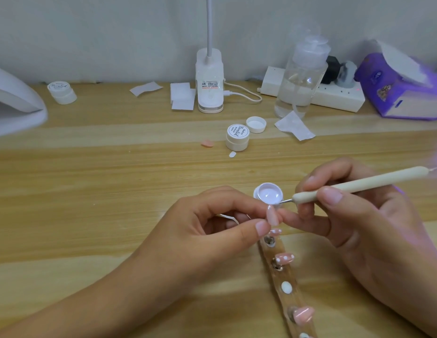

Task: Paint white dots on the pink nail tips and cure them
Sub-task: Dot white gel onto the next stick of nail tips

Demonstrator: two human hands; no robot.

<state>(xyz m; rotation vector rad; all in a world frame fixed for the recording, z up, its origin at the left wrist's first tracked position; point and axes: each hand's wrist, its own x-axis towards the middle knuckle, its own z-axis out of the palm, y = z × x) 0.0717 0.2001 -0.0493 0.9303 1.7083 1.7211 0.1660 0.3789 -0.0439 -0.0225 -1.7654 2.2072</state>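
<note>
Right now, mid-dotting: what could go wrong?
1. The tip is only pinched in the left fingers, off the strip; a slip could smear a dot.
2. The open pot sits just behind the tool end; a nudge might knock it.
3. Dotted tips lie close beside the right hand; if uncured, they could smudge.
</note>
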